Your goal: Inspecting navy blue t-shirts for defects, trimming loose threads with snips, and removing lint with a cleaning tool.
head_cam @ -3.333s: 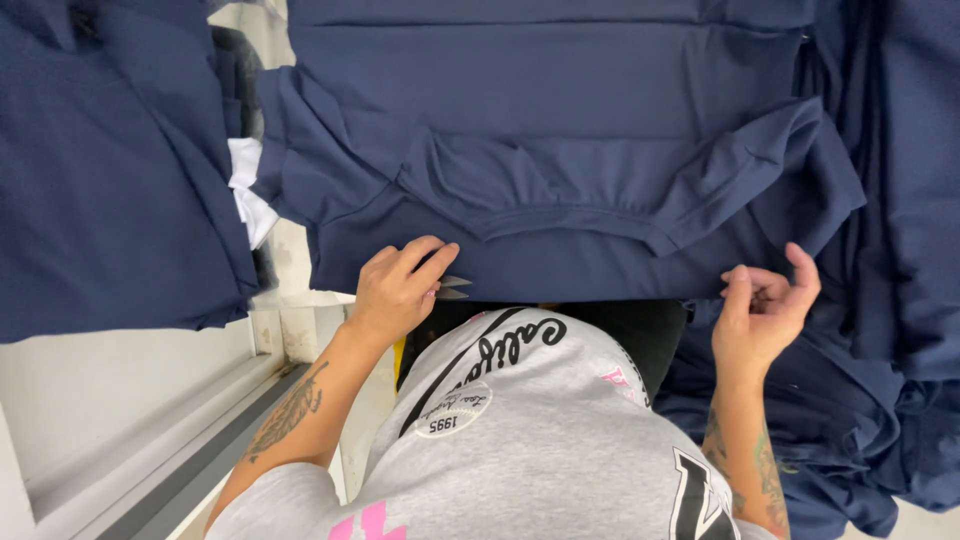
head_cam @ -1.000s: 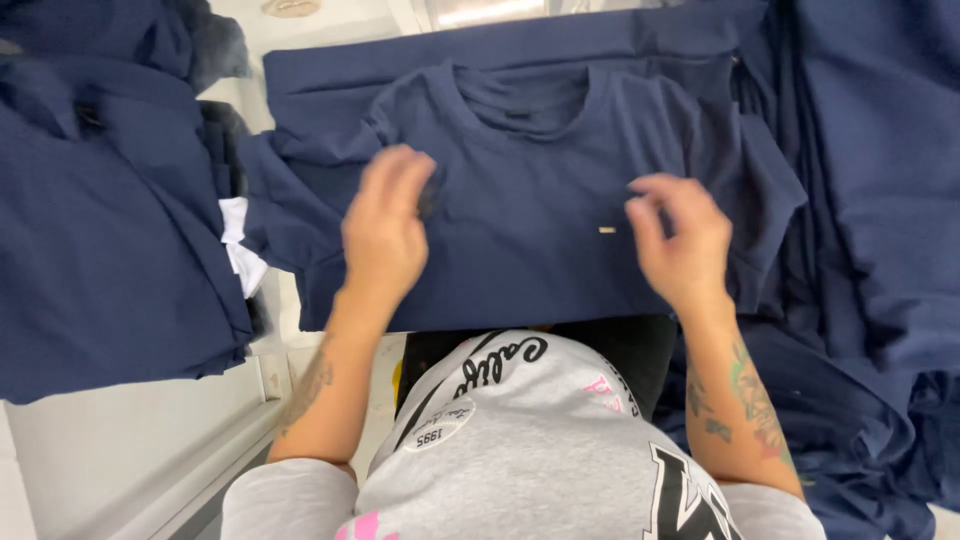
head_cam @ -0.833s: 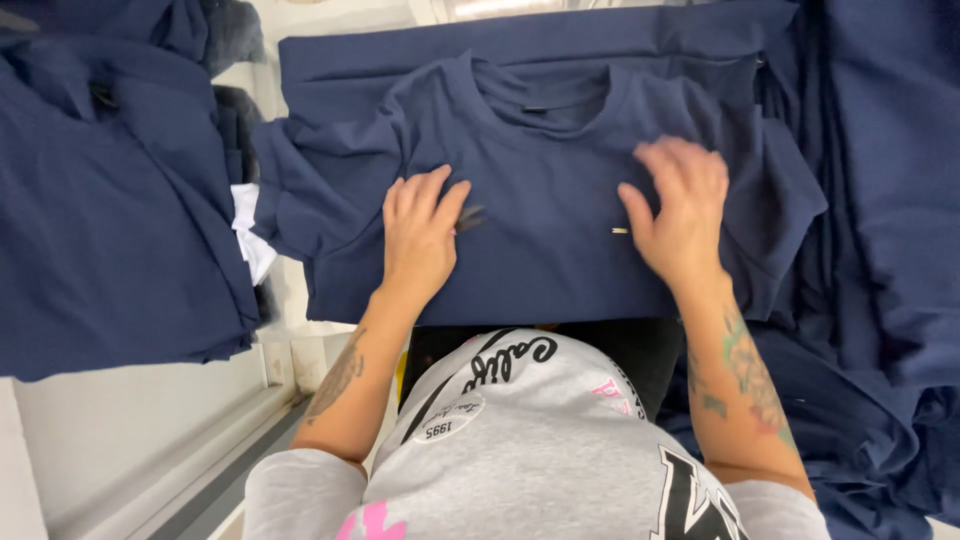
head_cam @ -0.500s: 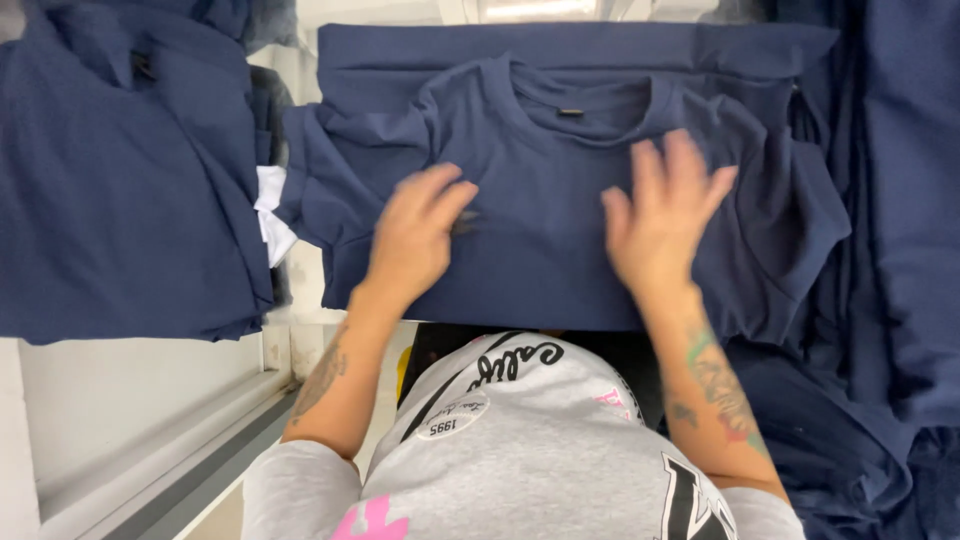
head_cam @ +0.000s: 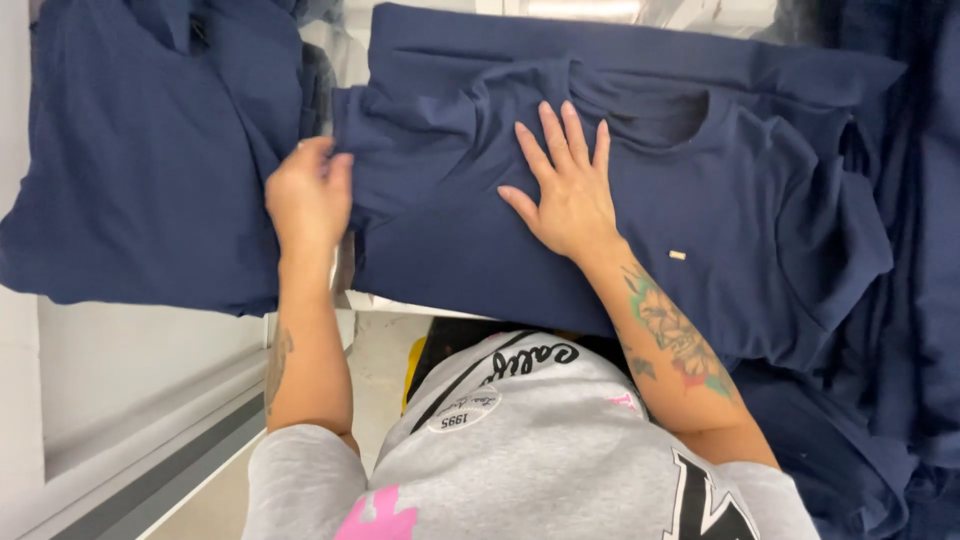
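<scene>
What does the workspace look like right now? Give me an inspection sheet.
Surface: white table, mostly covered by cloth.
Job's things: navy shirt lying front up, neck opening away from the person, small tag on its front.
Clutter: navy stack to the left; loose navy cloth to the right.
Hands: left hand grips the shirt's left sleeve edge; right hand pressed flat on the chest.
Cables: nothing seen.
Surroundings: pale floor beside the table.

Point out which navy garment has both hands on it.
The spread t-shirt in the middle: right hand flat on it, left hand gripping its sleeve. The left stack lies untouched.
</scene>
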